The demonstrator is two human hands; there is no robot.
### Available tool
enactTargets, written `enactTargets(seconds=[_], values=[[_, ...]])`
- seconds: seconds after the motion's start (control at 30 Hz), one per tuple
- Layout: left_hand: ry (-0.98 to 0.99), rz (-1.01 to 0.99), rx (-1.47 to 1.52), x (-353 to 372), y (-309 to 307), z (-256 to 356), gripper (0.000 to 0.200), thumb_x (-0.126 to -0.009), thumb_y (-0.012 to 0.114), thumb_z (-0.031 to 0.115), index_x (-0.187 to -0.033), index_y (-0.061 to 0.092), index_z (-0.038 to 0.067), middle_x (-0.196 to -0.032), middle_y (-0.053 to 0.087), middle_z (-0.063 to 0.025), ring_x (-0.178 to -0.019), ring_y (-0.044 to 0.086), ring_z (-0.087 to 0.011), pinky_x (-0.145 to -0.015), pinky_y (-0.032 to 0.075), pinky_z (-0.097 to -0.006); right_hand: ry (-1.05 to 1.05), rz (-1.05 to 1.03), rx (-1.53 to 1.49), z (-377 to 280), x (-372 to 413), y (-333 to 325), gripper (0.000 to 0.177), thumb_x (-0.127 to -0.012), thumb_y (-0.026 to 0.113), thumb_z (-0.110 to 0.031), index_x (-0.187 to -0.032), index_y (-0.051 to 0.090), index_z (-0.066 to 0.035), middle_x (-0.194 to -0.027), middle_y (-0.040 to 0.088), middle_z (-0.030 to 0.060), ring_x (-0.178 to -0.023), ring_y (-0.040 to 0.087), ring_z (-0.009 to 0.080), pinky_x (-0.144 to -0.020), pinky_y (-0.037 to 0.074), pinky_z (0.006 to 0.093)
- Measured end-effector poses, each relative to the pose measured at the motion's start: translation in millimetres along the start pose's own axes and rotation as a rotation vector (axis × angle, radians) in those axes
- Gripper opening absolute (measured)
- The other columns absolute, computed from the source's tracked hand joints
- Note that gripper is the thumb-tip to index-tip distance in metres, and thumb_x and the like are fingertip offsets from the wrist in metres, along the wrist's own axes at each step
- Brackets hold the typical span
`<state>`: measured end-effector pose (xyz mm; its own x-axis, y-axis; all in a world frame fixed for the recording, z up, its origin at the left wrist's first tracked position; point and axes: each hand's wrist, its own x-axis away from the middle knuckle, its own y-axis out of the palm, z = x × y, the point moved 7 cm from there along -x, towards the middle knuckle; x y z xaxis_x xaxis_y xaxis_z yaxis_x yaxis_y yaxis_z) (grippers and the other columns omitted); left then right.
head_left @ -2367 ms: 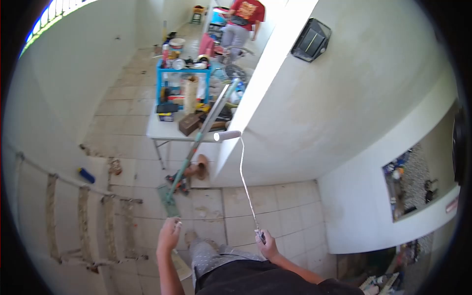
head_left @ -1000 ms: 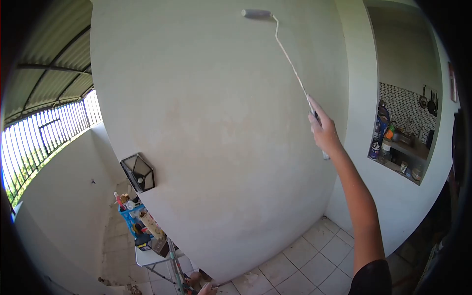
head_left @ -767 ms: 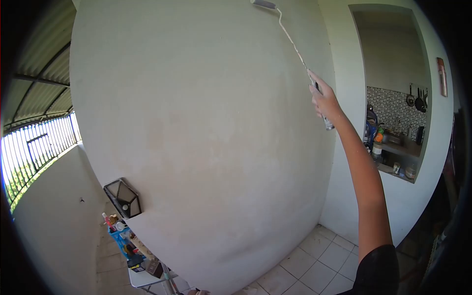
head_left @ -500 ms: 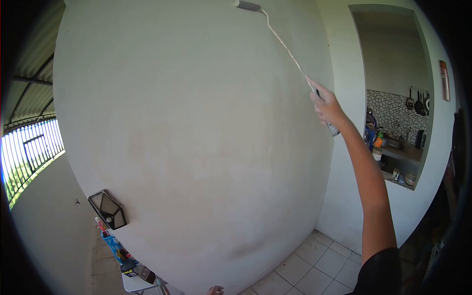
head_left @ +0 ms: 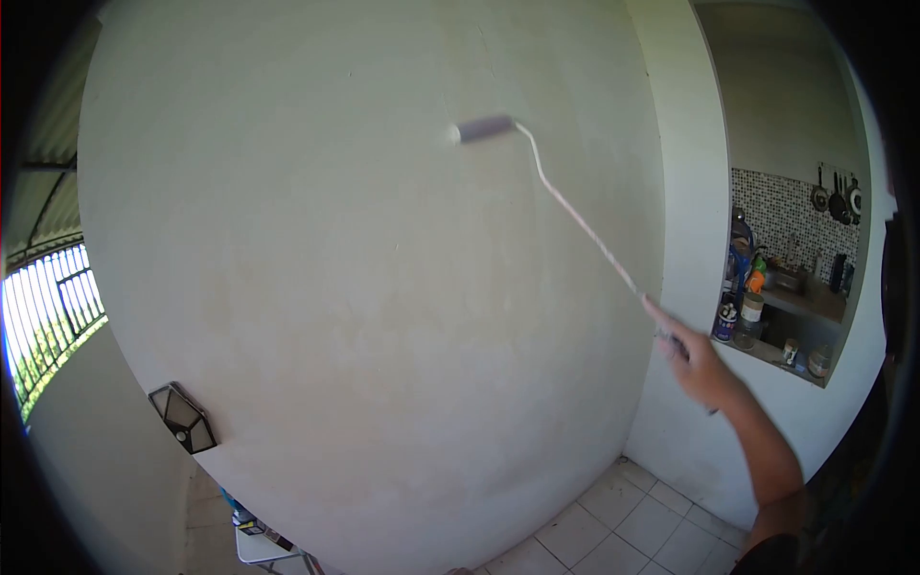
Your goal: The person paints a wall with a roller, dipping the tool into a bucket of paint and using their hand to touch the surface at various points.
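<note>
My right hand is wrapped round the handle of a paint roller, its arm reaching in from the lower right. The long, pale metal rod slants up and left to the grey roller sleeve, slightly blurred, which is at the upper middle of the pale wall. Damp-looking, uneven patches show on this wall. Only a skin-coloured sliver at the bottom edge may belong to my left hand; its fingers are hidden.
A black-framed lamp is fixed at the wall's left edge. Below it stands a small white table bearing items. At right, a wall opening has jars on its ledge. Pale tiles cover the floor.
My right hand has come down and a little to the right, and the roller sleeve is lower on the wall. The view has shifted, and my left hand has nearly left it.
</note>
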<state>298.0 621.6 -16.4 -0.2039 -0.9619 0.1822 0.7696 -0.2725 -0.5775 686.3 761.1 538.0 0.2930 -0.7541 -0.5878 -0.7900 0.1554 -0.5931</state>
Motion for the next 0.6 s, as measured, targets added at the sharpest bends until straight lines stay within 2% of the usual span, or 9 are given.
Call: enactTargets(seconds=[0.07, 0.13, 0.2, 0.27, 0.37, 0.47, 0.53, 0.6], values=[[0.001, 0.066, -0.021, -11.0, -17.3, 17.2, 0.034, -0.096, 0.055, 0.026, -0.122, 0.059, 0.004, -0.126, 0.058, -0.0192, -0.118, 0.053, -0.0366, -0.1, 0.043, -0.0443, -0.27, 0.072, 0.174, -33.9, -51.4, -38.0, 0.055, -0.097, 0.046, -0.001, -0.15, 0.037, -0.012, -0.144, 0.051, 0.0144, -0.11, 0.058, 0.0152, -0.102, 0.041, 0.0293], [0.03, 0.145, -0.057, -20.1, -44.9, 63.1, 0.034, -0.097, 0.054, 0.026, -0.122, 0.059, 0.004, -0.125, 0.058, -0.019, -0.116, 0.054, -0.0359, -0.1, 0.043, -0.0433, 0.145, 0.012, 0.188, -94.7, -82.1, -74.4, 0.054, -0.1, 0.043, -0.009, -0.151, 0.038, -0.025, -0.08, 0.059, 0.0096, -0.053, 0.049, 0.0106, -0.053, 0.052, 0.0281], [0.05, 0.15, -0.067, -28.7, -59.7, 97.7, 0.033, -0.097, 0.053, 0.026, -0.122, 0.059, 0.004, -0.125, 0.058, -0.0192, -0.117, 0.054, -0.0354, -0.1, 0.043, -0.0428, -0.001, 0.087, 0.143, -122.5, -123.4, -103.1, 0.052, -0.101, 0.044, -0.018, -0.15, 0.037, -0.034, -0.055, 0.034, -0.0045, -0.04, 0.032, 0.0047, -0.035, 0.036, 0.0221], [0.071, 0.149, -0.051, -36.9, -61.0, 113.7, 0.033, -0.097, 0.052, 0.025, -0.122, 0.058, 0.004, -0.125, 0.058, -0.0193, -0.116, 0.054, -0.0351, -0.1, 0.043, -0.0425, -0.036, 0.133, 0.16, -154.7, -143.4, -119.0, 0.052, -0.101, 0.046, -0.019, -0.151, 0.036, -0.033, -0.054, 0.032, -0.005, -0.038, 0.03, 0.0047, -0.034, 0.036, 0.0216], [0.087, 0.144, 0.01, -44.5, -50.7, 123.4, 0.034, -0.097, 0.051, 0.026, -0.122, 0.058, 0.004, -0.124, 0.058, -0.0197, -0.116, 0.055, -0.0351, -0.1, 0.043, -0.0425, -0.04, 0.151, 0.169, -158.8, -144.6, -118.1, 0.054, -0.101, 0.046, -0.018, -0.151, 0.035, -0.033, -0.054, 0.033, -0.0052, -0.038, 0.032, 0.0049, -0.034, 0.037, 0.0208], [0.089, 0.128, 0.064, -37.1, -23.6, 117.1, 0.035, -0.097, 0.051, 0.026, -0.123, 0.058, 0.005, -0.125, 0.058, -0.02, -0.117, 0.054, -0.0355, -0.101, 0.043, -0.0431, 0.009, 0.043, 0.105, -116.1, -112.6, -98.0, 0.057, -0.099, 0.045, -0.013, -0.151, 0.035, -0.032, -0.057, 0.035, -0.0064, -0.04, 0.033, 0.0049, -0.035, 0.037, 0.0216], [0.105, 0.074, 0.079, -35.2, 9.6, 88.2, 0.036, -0.097, 0.051, 0.027, -0.125, 0.057, 0.005, -0.126, 0.057, -0.0202, -0.117, 0.053, -0.0357, -0.102, 0.042, -0.044, 0.157, -0.067, 0.146, -86.3, -62.0, -73.0, 0.059, -0.097, 0.045, -0.007, -0.152, 0.035, -0.025, -0.078, 0.057, 0.0087, -0.052, 0.047, 0.0098, -0.052, 0.05, 0.0278], [0.037, -0.095, 0.052, -18.8, 31.9, 75.5, 0.037, -0.097, 0.052, 0.027, -0.126, 0.058, 0.004, -0.128, 0.057, -0.0201, -0.12, 0.052, -0.0355, -0.103, 0.041, -0.045, 0.15, -0.124, 0.129, -58.0, -6.5, -44.3, 0.06, -0.094, 0.048, 0.0, -0.151, 0.036, -0.016, -0.115, 0.057, 0.0144, -0.079, 0.055, 0.0122, -0.081, 0.046, 0.0296]])
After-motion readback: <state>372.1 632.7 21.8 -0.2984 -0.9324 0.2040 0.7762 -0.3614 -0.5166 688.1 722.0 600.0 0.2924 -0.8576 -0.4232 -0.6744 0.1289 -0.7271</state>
